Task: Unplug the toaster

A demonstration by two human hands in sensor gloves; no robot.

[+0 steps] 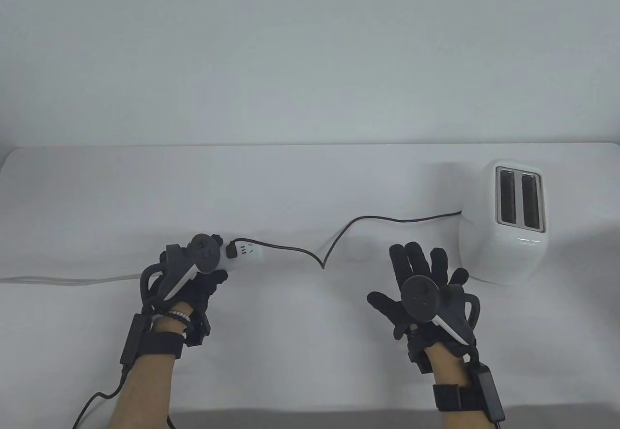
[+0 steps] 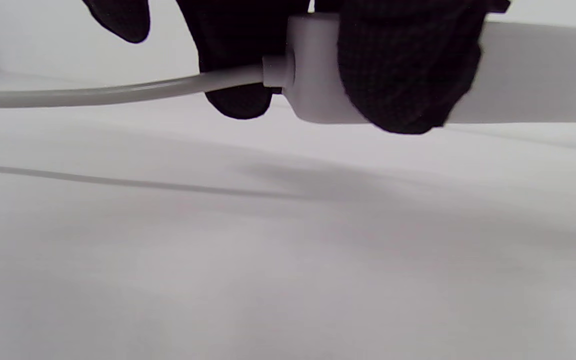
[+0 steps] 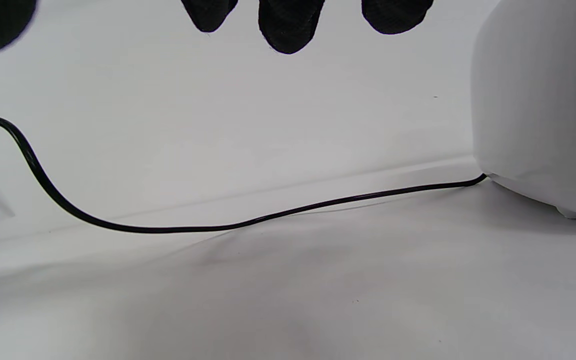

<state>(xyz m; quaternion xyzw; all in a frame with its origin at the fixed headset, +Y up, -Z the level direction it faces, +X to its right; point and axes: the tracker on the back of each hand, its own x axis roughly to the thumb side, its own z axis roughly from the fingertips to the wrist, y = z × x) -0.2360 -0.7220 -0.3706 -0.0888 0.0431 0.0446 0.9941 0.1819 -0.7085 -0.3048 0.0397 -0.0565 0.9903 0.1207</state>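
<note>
A white two-slot toaster stands at the right of the table. Its black cord runs left to a black plug that sits in a white power strip. My left hand grips the power strip's left end; in the left wrist view the fingers wrap the strip by its white cable. My right hand is open with fingers spread, left of the toaster and apart from the cord. The right wrist view shows the toaster and cord below its fingertips.
The power strip's white cable runs off the table's left edge. A white cloth with soft folds covers the table. A plain wall stands behind the table.
</note>
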